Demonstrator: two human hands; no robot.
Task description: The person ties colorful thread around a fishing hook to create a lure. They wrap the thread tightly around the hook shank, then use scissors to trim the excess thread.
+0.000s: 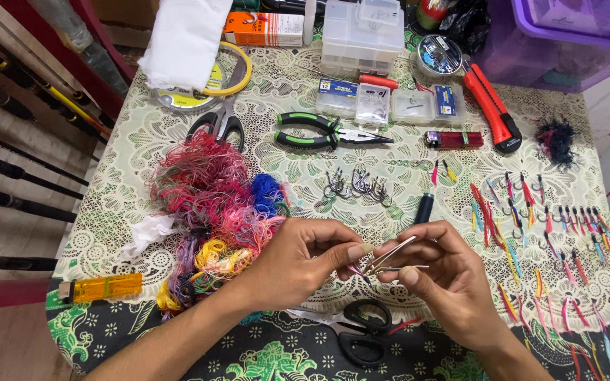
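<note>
Pinching a small hook with pink thread, left hand [305, 257] steadies it while right hand [435, 271] grips thin metal tweezers [390, 257] near black scissors [361, 331].

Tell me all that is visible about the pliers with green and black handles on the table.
The pliers lie flat on the lace tablecloth, above the heap of bare hooks. The handles, black with green trim, look rubbery and point left, slightly spread. The slim grey metal jaws point right and appear shut. Small clear packets lie just above. Neither hand touches them.
</note>
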